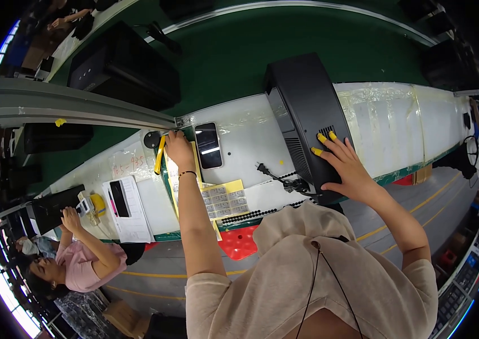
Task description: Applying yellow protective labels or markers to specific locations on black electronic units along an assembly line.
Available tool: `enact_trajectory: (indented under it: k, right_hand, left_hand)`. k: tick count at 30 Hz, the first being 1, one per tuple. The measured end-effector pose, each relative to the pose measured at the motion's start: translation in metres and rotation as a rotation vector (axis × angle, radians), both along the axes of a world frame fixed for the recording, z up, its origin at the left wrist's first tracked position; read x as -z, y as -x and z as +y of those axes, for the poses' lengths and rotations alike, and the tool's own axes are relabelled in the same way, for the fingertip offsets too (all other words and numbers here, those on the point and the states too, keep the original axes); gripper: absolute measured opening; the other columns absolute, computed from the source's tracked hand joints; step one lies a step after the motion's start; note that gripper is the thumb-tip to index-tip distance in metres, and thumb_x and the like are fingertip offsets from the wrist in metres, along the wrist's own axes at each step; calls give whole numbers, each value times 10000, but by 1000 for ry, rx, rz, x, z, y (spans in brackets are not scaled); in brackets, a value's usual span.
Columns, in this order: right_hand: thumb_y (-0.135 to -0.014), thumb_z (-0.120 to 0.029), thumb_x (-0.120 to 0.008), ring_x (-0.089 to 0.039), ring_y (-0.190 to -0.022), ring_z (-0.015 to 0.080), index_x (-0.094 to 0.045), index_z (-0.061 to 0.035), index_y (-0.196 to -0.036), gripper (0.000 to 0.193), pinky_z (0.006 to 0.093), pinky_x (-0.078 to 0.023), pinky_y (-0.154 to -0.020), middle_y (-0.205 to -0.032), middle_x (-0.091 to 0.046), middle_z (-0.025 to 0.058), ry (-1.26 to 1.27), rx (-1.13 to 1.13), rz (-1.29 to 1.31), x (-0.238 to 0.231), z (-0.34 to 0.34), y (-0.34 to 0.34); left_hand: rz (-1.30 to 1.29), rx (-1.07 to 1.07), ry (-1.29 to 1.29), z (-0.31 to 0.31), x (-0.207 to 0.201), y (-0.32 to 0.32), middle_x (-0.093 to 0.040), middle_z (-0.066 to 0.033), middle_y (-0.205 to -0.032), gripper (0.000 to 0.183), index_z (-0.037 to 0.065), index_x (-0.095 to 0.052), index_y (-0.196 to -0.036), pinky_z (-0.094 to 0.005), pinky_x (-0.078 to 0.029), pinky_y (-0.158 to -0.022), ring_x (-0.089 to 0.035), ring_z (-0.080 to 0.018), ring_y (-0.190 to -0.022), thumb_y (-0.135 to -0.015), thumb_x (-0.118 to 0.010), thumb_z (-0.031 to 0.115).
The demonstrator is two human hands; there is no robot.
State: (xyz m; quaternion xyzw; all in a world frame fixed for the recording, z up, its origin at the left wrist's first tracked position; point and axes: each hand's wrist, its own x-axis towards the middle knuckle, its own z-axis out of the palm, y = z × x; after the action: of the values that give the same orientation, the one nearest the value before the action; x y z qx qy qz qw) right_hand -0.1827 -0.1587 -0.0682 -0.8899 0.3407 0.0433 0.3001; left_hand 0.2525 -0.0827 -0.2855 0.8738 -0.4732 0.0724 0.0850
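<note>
My right hand (345, 168) lies spread on the top of a black box-shaped device (310, 107) with vent slots, and yellow finger covers sit on several of its fingertips. A black power cord with a plug (284, 179) lies bundled against the device's near left side. My left hand (178, 150) reaches to the far edge of the white bench, its fingers bunched together; what they hold, if anything, is hidden. Beside it are a yellow utility knife (160, 155) and a round black object (152, 139). Close by on its right rests a smartphone (209, 146).
A sheet of grey labels (225, 200) on yellow backing lies near the front edge of the bench (253, 127). Beyond runs a green conveyor (228, 62) carrying another black device (126, 68). A metal post (81, 104) crosses at left. A co-worker in pink (90, 268) handles a dark panel.
</note>
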Motion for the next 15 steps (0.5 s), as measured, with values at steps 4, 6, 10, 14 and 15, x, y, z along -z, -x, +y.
enact_trajectory:
  k: [4, 6, 10, 14, 15]
  right_hand:
    - [-684, -218, -797, -203, -1402, 379, -469, -70, -1291, 706, 515, -90, -1161, -1441, -334, 169, 16, 0, -28, -2, 0, 0]
    - [-685, -216, -796, -204, -1402, 379, -473, -70, -1290, 701, 517, -89, -1161, -1442, -331, 171, -6, -3, -9, -3, 0, 0]
    - [-706, -200, -780, -227, -1394, 380, -502, -61, -1270, 644, 511, -116, -1160, -1430, -357, 162, 33, 8, -49, -6, 2, -2]
    - [-760, -104, -727, -414, -1280, 347, -580, -39, -1179, 449, 442, -331, -1070, -1302, -515, 132, 18, 1, -385, -11, 15, -19]
    - [-760, -104, -727, -414, -1280, 347, -580, -39, -1179, 449, 442, -331, -1070, -1302, -515, 132, 16, 1, -382, -12, 19, -25]
  left_hand:
    - [-93, 102, -120, 2, -5, -5, -557, -84, -966, 111, 72, -647, -850, -409, -464, -770, -540, -283, -988, -741, -660, 87]
    - [-94, 178, -72, 3, -9, -6, -553, -84, -971, 108, 56, -639, -838, -415, -462, -775, -547, -294, -982, -742, -671, 93]
    - [220, 62, 227, 0, -34, 16, -532, -107, -968, 115, 21, -628, -845, -399, -466, -775, -551, -296, -915, -760, -685, 73]
    - [990, 55, 782, 12, -89, 92, -481, -74, -967, 112, -9, -612, -905, -240, -460, -732, -525, -157, -840, -816, -680, -9]
    - [1164, 89, 888, 18, -106, 112, -481, -60, -986, 136, -6, -608, -915, -229, -459, -737, -526, -139, -856, -806, -681, -38]
